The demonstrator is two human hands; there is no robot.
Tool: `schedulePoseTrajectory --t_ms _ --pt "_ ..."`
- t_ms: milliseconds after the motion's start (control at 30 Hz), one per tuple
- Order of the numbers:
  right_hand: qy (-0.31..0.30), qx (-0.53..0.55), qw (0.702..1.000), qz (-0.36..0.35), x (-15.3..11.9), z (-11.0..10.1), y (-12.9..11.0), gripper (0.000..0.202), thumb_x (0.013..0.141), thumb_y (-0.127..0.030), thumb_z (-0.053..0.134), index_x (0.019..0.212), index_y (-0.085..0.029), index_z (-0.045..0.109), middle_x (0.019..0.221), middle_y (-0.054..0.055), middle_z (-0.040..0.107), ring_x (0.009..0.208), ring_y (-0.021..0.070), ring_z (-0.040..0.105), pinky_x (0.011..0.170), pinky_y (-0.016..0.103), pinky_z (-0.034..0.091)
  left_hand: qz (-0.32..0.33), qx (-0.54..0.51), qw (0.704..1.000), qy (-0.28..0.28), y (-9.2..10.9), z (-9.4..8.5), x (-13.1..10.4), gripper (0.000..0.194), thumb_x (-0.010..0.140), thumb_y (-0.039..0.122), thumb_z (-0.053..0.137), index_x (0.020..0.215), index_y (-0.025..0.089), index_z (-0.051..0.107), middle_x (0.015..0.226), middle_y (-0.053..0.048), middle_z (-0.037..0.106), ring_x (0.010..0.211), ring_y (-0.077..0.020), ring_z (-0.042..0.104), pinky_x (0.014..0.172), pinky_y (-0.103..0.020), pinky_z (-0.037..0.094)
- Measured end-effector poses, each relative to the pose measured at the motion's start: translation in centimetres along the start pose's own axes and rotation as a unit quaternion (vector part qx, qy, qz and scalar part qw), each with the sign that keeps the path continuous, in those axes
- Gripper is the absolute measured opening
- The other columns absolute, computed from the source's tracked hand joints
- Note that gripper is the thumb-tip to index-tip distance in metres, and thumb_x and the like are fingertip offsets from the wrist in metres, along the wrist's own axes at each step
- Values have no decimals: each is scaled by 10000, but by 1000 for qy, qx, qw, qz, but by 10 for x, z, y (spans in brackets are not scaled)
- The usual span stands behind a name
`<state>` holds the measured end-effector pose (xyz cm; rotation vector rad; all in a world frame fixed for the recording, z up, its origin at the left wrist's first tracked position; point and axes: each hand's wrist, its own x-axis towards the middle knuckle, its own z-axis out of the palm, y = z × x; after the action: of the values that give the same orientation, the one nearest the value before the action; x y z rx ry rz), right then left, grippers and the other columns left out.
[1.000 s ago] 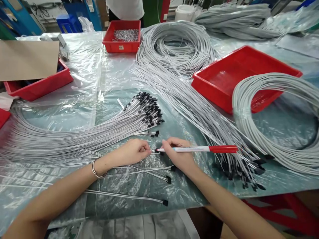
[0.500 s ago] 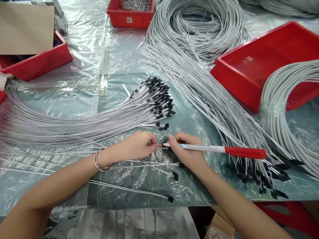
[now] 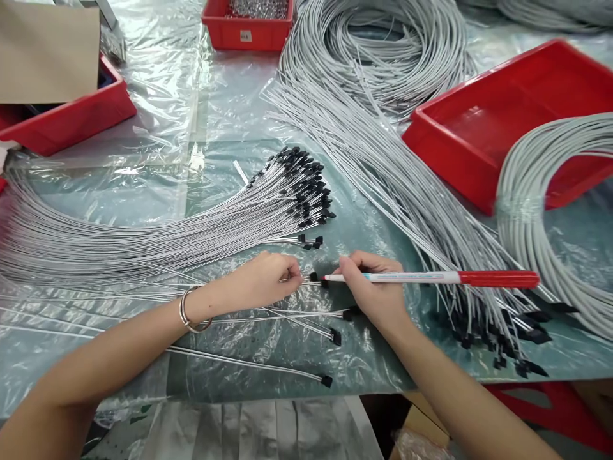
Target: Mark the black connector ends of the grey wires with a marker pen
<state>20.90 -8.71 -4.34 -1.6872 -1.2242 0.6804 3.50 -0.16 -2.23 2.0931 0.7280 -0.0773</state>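
Just below the centre of the frame, your left hand (image 3: 268, 279) has its thumb and forefinger closed together, pinching the thin cable ends (image 3: 310, 283) close behind their small black connectors (image 3: 313, 276). Your right hand (image 3: 376, 287), beside it to the right, is curled around a white marker (image 3: 412, 277) with a red cap end; the marker lies nearly level, its tip pointing left at the connectors, though whether it touches them you cannot tell here. Other loose cables (image 3: 258, 367) lie on the desk (image 3: 383, 370) below your left hand. Above that hand, a thick cable bundle (image 3: 167, 249) sweeps in from the left edge, while a grey bundle (image 3: 407, 191) slants toward the lower right, passing a red tray (image 3: 498, 108) at upper right.
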Motion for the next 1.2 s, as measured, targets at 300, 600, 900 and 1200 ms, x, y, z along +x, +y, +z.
schedulePoseTrajectory --t_ms 300,600,900,1200 --pt "-14 -45 998 -31 -5 -1 -3 348 773 -264 509 459 -172 391 426 -43 318 415 79 298 424 227 250 -5 3 1000 5 0 2 1 199 837 306 429 729 188 548 467 61 467 423 -71 393 444 -207 274" --pt "-23 -60 997 -49 -6 -1 -1 342 785 -242 507 473 -174 384 442 -44 307 429 81 290 434 234 253 -14 -19 1000 -18 1 0 -1 222 854 325 419 746 183 552 458 60 447 387 -66 358 399 -205 268" --pt "-36 -57 996 -52 -6 -1 -2 352 783 -249 503 463 -175 378 434 -44 304 421 79 285 430 236 249 -18 -16 1000 -14 2 0 -1 215 847 320 423 744 182 551 462 59 449 398 -69 359 439 -213 283" --pt "12 -12 1000 -15 -1 -7 1 329 760 -266 533 448 -175 479 422 -19 438 423 103 379 433 242 304 -10 -6 1000 2 2 0 -2 208 841 300 433 725 174 551 495 43 486 434 -79 399 461 -223 278"
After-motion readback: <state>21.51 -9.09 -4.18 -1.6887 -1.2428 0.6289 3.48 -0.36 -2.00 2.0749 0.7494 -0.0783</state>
